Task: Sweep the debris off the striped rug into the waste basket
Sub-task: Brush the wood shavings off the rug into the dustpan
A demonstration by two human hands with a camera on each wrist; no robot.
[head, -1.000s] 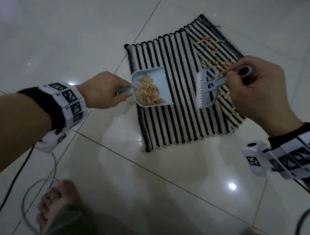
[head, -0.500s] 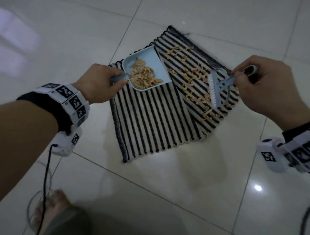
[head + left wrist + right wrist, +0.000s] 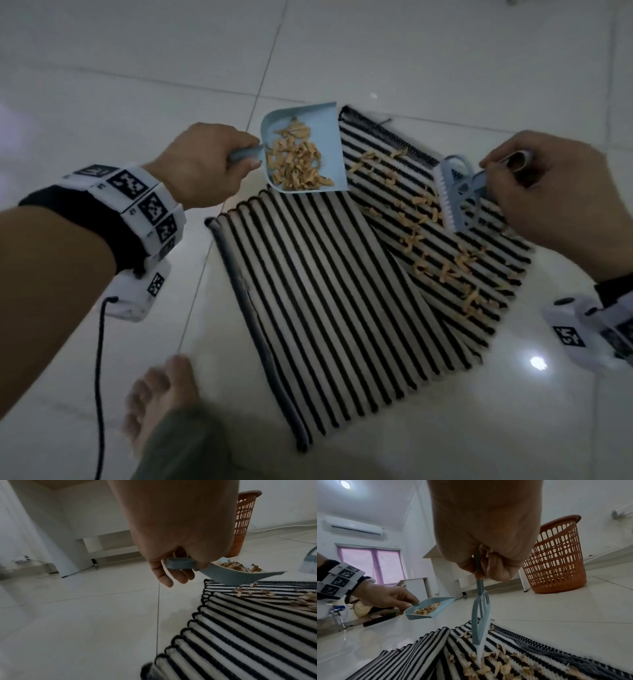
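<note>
My left hand (image 3: 202, 164) grips the handle of a light blue dustpan (image 3: 303, 150) full of tan debris, held in the air over the far left corner of the black-and-white striped rug (image 3: 325, 291). More debris (image 3: 428, 233) lies in a band on the rug's right part. My right hand (image 3: 548, 192) grips the handle of a small blue brush (image 3: 455, 195), bristles down over that debris. In the left wrist view the dustpan (image 3: 240, 574) hangs above the rug edge. The orange waste basket (image 3: 556, 558) stands on the floor beyond the rug.
White tiled floor (image 3: 137, 68) surrounds the rug. My bare foot (image 3: 161, 401) stands near the rug's near left corner, beside a black cable (image 3: 99, 377). A white cabinet (image 3: 73, 547) stands against the wall. A second part of the rug overlaps at an angle.
The left hand has lifted the loaded dustpan off the rug and carried it to the far left corner. The right hand with the brush stayed over the debris band.
</note>
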